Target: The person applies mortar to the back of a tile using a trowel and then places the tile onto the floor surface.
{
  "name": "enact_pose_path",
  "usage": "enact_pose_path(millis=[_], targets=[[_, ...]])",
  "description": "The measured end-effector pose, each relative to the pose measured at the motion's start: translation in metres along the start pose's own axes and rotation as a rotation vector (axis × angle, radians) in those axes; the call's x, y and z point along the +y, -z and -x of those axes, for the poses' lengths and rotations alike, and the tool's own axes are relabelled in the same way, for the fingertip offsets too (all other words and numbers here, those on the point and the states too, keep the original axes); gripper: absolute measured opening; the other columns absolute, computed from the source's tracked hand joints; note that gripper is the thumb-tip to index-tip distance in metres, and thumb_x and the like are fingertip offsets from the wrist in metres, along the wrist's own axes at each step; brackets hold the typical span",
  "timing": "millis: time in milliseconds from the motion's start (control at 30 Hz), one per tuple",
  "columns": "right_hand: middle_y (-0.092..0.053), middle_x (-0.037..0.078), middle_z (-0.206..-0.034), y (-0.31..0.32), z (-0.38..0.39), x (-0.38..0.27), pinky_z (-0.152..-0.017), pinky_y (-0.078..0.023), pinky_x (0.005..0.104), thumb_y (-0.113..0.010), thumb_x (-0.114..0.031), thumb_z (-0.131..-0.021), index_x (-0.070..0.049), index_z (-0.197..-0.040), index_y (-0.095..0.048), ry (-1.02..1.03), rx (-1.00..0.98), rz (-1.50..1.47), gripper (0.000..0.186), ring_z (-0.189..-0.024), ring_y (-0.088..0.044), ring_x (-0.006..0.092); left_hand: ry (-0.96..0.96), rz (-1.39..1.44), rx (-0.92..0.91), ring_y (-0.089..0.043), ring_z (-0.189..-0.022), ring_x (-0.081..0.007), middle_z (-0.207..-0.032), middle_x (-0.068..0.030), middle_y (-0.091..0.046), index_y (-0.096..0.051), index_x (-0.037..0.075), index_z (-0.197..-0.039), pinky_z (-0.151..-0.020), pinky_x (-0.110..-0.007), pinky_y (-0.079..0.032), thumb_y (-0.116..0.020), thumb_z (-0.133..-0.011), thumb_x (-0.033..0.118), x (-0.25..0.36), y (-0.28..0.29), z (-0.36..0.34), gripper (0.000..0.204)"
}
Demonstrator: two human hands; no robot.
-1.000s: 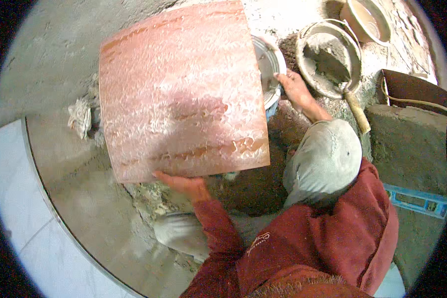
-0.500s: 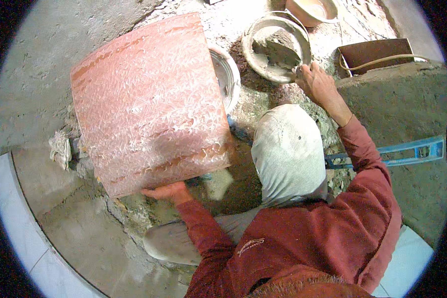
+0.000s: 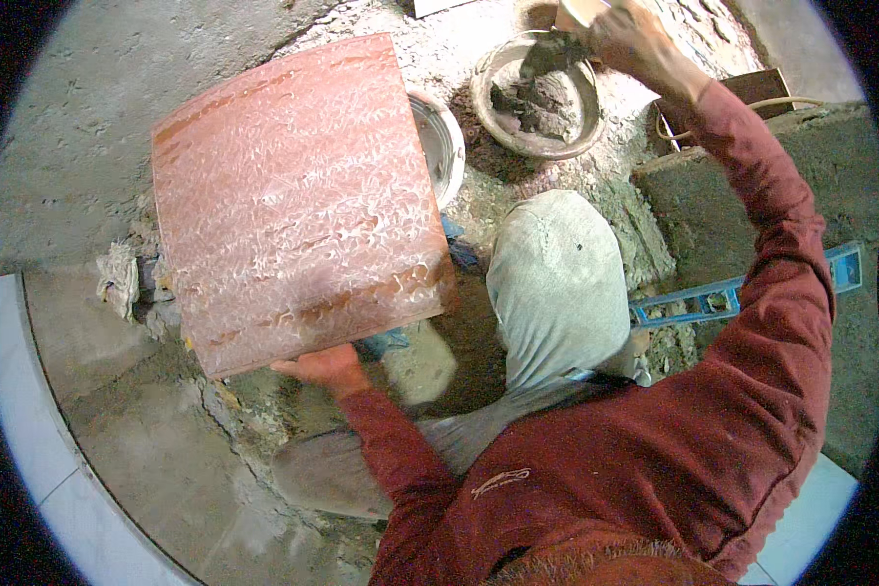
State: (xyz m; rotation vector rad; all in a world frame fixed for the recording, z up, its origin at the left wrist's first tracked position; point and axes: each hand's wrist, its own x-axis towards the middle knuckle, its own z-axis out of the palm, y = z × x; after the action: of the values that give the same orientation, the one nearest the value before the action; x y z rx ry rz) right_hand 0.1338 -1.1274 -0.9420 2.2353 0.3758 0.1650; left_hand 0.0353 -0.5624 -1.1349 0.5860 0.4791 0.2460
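Note:
My left hand (image 3: 324, 369) grips the near edge of a large square reddish tile (image 3: 303, 210), its fingers tucked beneath. The tile's upper face is mottled with whitish swirls, and it lies tilted slightly. My right hand (image 3: 640, 44), at the far right, is closed round a trowel (image 3: 554, 54), whose dark, mortar-coated blade hangs over the far rim of a round basin (image 3: 593, 122). Grey mortar (image 3: 547, 109) lies heaped in that basin. The trowel's handle is mostly hidden by my fingers.
A white bucket (image 3: 451, 156) stands partly hidden behind the tile. Beyond my right hand is a tan bowl (image 3: 578, 14). A blue spirit level (image 3: 693, 305) lies right of my knee, under my arm. A low concrete ledge (image 3: 772, 181) borders the right; a crumpled rag (image 3: 119, 280) lies left.
My right hand has moved up and away with the trowel, lifting its blade from the mortar to the basin's far rim. My left hand keeps its hold; the tile shifts only slightly.

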Motion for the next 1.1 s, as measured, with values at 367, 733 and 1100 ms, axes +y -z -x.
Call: enact_pose_path(millis=[367,733,1100], targets=[[-0.071,0.0,-0.075,-0.047,-0.009,-0.1,-0.068,-0.052,0.0369,-0.063,-0.027,-0.088,-0.012,-0.072,-0.074,0.303,0.032,0.098,0.025,-0.076,-0.068,0.0184,0.115,0.06,0.075,-0.029,-0.145,-0.0382,-0.159,-0.0125,-0.03,-0.028,0.015,-0.156,-0.117,-0.061,-0.02,-0.024,-0.091,0.08,-0.001,0.002,0.003,0.092],[-0.073,0.01,-0.084,-0.012,0.039,-0.09,-0.069,-0.056,0.0373,-0.059,-0.016,-0.088,-0.011,-0.086,-0.072,-0.037,-0.313,-0.348,0.014,-0.08,-0.072,0.0229,0.091,0.031,0.026,-0.03,-0.144,-0.0373,-0.158,-0.0127,-0.031,-0.028,0.016,-0.156,-0.118,-0.059,-0.021,-0.024,-0.088,0.082,0.0,0.005,-0.001,0.095],[-0.07,0.019,-0.088,-0.043,0.024,-0.099,-0.074,-0.055,0.0473,-0.067,-0.035,-0.088,-0.004,-0.102,-0.067,0.03,-0.585,-0.856,0.034,-0.085,-0.07,0.036,-0.048,-0.052,0.077,-0.029,-0.144,-0.0392,-0.159,-0.0117,-0.031,-0.028,0.016,-0.156,-0.118,-0.061,-0.02,-0.024,-0.089,0.082,-0.003,-0.011,0.002,0.095]])
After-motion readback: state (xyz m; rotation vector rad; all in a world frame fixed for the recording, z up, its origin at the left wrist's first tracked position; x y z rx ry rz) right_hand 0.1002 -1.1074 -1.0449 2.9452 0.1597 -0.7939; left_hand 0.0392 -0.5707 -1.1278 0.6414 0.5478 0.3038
